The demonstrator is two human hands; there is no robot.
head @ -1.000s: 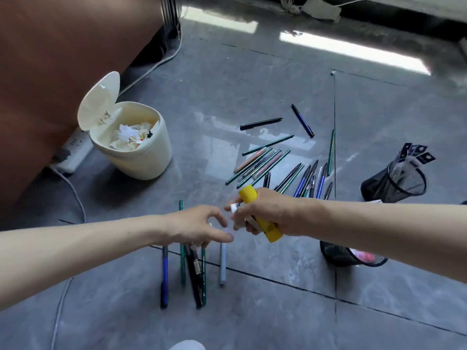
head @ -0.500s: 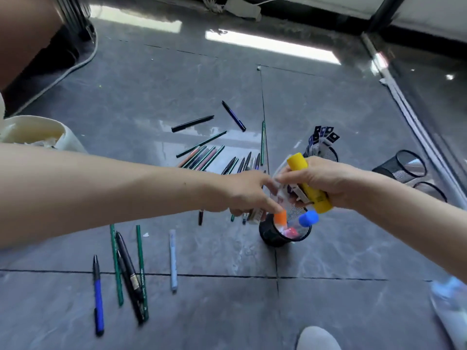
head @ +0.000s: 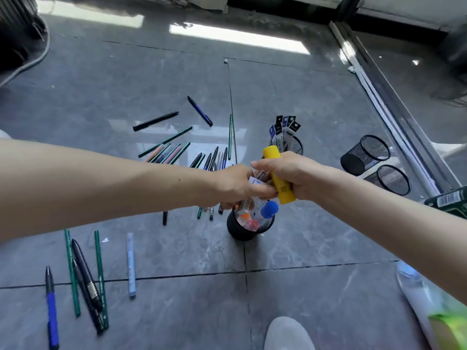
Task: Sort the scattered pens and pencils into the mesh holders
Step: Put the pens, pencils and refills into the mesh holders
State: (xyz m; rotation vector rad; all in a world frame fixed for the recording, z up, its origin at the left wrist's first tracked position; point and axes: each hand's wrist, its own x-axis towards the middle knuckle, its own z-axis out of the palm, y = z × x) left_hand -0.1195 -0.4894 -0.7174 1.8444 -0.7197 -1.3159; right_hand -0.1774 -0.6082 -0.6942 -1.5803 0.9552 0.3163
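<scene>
My right hand (head: 290, 174) grips a thick yellow marker (head: 278, 175) along with a few smaller white-labelled items. My left hand (head: 237, 186) pinches one of those white items (head: 255, 181), and a white-barrelled one hangs below it into the black mesh holder (head: 242, 228). That holder stands directly under both hands and contains blue-capped, orange and pink markers. A second mesh holder (head: 294, 145) behind holds packaged refills. Several pens and pencils (head: 174, 152) lie scattered on the grey floor (head: 316, 238) behind my left arm. More of them (head: 86, 281) lie at the lower left.
Two mesh holders (head: 376, 165) lie on their sides at the right, by a sliding-door track (head: 394, 102). A green box (head: 452, 200) and plastic packaging (head: 434, 306) sit at the right edge. A shoe tip (head: 288, 334) shows at the bottom. A cable (head: 30, 61) runs at the far left.
The view has swung right, so the white bin has left the frame. Both hands moved from the lower-left pens over to the mesh holder, and my left hand closed on items held by the right.
</scene>
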